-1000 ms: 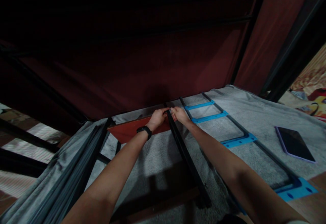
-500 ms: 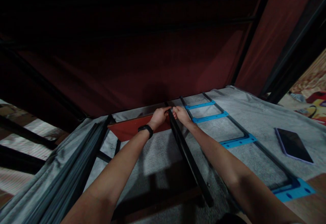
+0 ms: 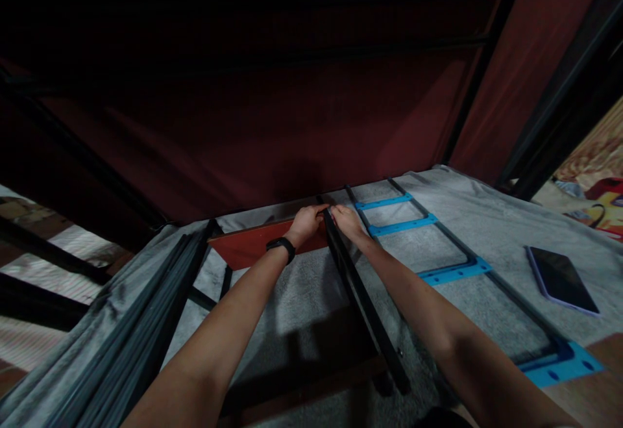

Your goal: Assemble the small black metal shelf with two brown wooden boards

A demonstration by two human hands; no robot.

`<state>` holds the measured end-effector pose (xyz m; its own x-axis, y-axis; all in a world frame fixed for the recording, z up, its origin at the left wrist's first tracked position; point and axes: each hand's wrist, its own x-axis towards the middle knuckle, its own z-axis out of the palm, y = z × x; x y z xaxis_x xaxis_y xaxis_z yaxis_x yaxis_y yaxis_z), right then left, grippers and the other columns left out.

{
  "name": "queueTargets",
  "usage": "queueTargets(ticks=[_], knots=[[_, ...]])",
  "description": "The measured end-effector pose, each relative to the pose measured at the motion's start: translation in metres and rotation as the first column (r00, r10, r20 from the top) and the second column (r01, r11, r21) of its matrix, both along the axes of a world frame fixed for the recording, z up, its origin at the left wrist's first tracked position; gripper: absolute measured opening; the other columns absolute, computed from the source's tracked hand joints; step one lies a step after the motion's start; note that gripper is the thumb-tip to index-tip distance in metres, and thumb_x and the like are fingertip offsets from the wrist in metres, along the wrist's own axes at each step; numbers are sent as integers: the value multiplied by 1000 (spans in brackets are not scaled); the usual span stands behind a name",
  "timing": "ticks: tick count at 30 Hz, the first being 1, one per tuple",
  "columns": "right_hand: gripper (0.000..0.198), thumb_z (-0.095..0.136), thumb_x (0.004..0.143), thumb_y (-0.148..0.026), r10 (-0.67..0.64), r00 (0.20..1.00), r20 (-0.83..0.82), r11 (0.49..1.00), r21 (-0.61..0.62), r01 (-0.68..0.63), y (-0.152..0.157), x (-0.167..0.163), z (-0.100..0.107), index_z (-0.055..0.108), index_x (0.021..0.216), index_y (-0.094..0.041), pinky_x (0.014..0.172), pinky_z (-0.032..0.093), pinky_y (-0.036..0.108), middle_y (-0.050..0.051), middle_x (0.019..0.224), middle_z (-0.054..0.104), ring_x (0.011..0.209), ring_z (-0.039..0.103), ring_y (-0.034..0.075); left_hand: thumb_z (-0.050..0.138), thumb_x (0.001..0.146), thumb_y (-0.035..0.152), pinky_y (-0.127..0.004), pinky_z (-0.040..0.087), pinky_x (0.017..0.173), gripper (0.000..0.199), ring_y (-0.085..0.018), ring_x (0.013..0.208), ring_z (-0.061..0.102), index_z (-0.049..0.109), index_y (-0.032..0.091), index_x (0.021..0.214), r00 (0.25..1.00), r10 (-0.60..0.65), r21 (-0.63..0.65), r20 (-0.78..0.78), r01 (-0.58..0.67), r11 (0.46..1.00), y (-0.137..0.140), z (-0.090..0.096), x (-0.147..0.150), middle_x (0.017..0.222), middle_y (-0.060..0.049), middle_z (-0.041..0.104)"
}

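A long black metal bar [image 3: 368, 304] runs from near me up to my two hands, at the right end of a red-brown board [image 3: 248, 244]. My left hand [image 3: 306, 223], with a black band on its wrist, is closed at the bar's far end, its index finger stretched over the top. My right hand [image 3: 346, 222] pinches at the right side of that same end. A small shiny bit shows by its fingertips, too small to name. The board stands on edge behind my left wrist.
Left lies a bundle of dark tubes [image 3: 131, 343] on the grey cloth [image 3: 418, 311]. To the right are blue brackets [image 3: 455, 271] joined by dark tubes, and a phone or tablet [image 3: 562, 278]. A dark red panel [image 3: 311, 123] rises behind.
My right hand has shifted slightly at the bar's end, and less of the shiny bit shows. My left hand stays on the bar. The whole view has shifted slightly.
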<state>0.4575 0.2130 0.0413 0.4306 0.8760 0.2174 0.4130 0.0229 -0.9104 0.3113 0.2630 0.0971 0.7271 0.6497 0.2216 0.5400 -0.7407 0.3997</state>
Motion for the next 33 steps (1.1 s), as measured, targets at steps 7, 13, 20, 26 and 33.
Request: queueTargets(ticks=[7, 13, 20, 26, 33], knots=[[17, 46, 93, -33, 88, 947, -309, 995, 66, -71, 1, -1, -2, 53, 82, -21, 56, 43, 20, -5, 65, 55, 55, 52, 9, 56, 88, 14, -30, 44, 105, 46, -20, 115, 63, 62, 20, 134, 1000, -14, 6, -6, 15, 1000, 3, -2, -1, 129, -7, 66], [42, 43, 97, -43, 53, 995, -81, 999, 12, -52, 2, 4, 3, 53, 63, -20, 55, 41, 21, -2, 55, 53, 53, 51, 11, 57, 89, 16, -30, 45, 103, 46, -21, 114, 64, 62, 23, 134, 1000, 4, 26, -26, -3, 1000, 3, -1, -1, 126, -6, 68], [19, 54, 90, -36, 72, 945, -319, 996, 64, -54, 2, 0, 1, 54, 80, -20, 52, 44, 18, -5, 63, 58, 54, 53, 9, 58, 89, 17, -30, 45, 103, 46, -22, 117, 63, 61, 21, 134, 999, 22, 17, -34, -22, 1000, 4, -2, -1, 127, -8, 67], [34, 46, 95, -43, 6, 980, -199, 999, -32, -13, 4, 0, 5, 52, 69, -21, 51, 41, 19, -3, 55, 54, 52, 51, 10, 58, 89, 17, -30, 45, 103, 46, -22, 115, 63, 61, 23, 134, 999, 17, 30, -39, -16, 999, 2, 0, -1, 126, -7, 68], [10, 54, 87, -28, 81, 902, -425, 996, 67, -58, 0, -3, 5, 55, 83, -19, 55, 45, 18, -3, 67, 59, 56, 54, 8, 56, 89, 17, -30, 44, 104, 46, -22, 117, 62, 60, 21, 135, 1000, 17, 21, -23, -16, 1000, 1, -1, -1, 129, -8, 66]])
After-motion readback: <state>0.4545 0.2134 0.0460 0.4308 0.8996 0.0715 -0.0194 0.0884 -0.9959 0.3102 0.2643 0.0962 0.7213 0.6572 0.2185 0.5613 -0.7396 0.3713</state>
